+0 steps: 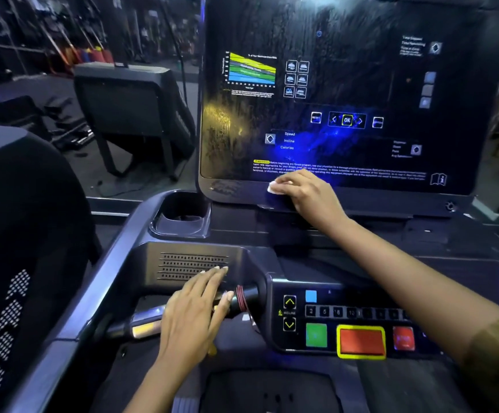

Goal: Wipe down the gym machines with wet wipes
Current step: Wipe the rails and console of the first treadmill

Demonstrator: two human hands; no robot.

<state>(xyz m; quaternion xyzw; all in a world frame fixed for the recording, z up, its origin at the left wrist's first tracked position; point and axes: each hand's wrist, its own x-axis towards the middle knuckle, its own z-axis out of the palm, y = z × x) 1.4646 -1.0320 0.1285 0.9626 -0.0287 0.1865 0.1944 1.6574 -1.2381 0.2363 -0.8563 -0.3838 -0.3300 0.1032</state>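
A treadmill console [346, 93] with a dark, streaked display panel fills the upper middle. My right hand [304, 193] grips a small white wet wipe [273, 187] and presses it against the lower edge of the panel. My left hand [196, 308] rests with straight fingers on the metal handlebar grip [144, 324] at the lower left, fingertips reaching the speaker grille [191, 265].
A cup holder [181, 216] sits left of the panel. The button panel [358, 323] with green, red and incline keys lies at the lower right. Another treadmill console [129, 108] stands behind on the left, with more gym equipment beyond.
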